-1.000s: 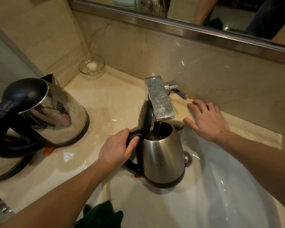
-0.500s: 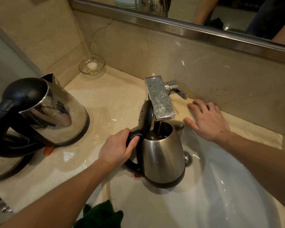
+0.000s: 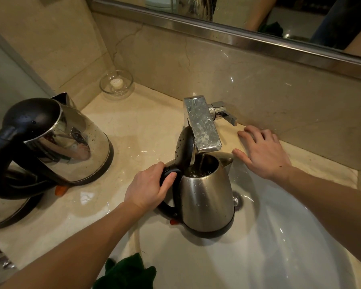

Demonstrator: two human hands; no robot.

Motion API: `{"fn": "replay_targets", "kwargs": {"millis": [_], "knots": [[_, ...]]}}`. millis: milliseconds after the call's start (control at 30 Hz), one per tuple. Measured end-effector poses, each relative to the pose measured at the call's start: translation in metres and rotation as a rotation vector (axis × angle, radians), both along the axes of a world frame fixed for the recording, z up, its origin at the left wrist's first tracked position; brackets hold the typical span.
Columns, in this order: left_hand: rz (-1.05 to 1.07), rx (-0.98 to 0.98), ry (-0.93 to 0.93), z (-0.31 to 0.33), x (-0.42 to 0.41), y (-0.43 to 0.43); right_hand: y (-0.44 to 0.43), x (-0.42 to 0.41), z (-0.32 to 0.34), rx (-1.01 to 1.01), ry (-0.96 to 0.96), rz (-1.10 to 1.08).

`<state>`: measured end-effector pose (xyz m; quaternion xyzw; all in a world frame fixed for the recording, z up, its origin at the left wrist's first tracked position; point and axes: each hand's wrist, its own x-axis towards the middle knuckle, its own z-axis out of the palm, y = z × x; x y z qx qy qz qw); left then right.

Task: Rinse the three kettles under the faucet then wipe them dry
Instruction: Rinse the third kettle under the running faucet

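A brushed steel kettle [image 3: 206, 197] stands upright in the white sink [image 3: 279, 247], its black lid flipped up. Water runs from the square chrome faucet [image 3: 202, 126] into its open top. My left hand [image 3: 148, 188] grips the kettle's black handle. My right hand [image 3: 262, 151] rests flat on the marble counter beside the faucet lever [image 3: 225, 115], fingers spread. A second, shiny kettle [image 3: 71, 140] with a black lid stands on the counter at the left. The edge of a third kettle [image 3: 6, 209] shows at the far left.
A small glass dish [image 3: 116, 83] sits in the back corner of the beige counter [image 3: 138, 122]. A dark green cloth [image 3: 127, 272] lies at the sink's near rim. A mirror with a metal frame [image 3: 237, 36] runs above the backsplash.
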<state>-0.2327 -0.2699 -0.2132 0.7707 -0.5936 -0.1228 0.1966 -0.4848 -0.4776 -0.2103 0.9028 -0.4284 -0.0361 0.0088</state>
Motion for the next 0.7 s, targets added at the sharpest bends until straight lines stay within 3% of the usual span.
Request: {"fn": "replay_targets", "kwargs": {"millis": [700], "knots": [[-0.007, -0.013, 0.004, 0.0003, 0.0005, -0.0003, 0.0004, 0.0006, 0.0003, 0.006, 0.004, -0.004]]}}
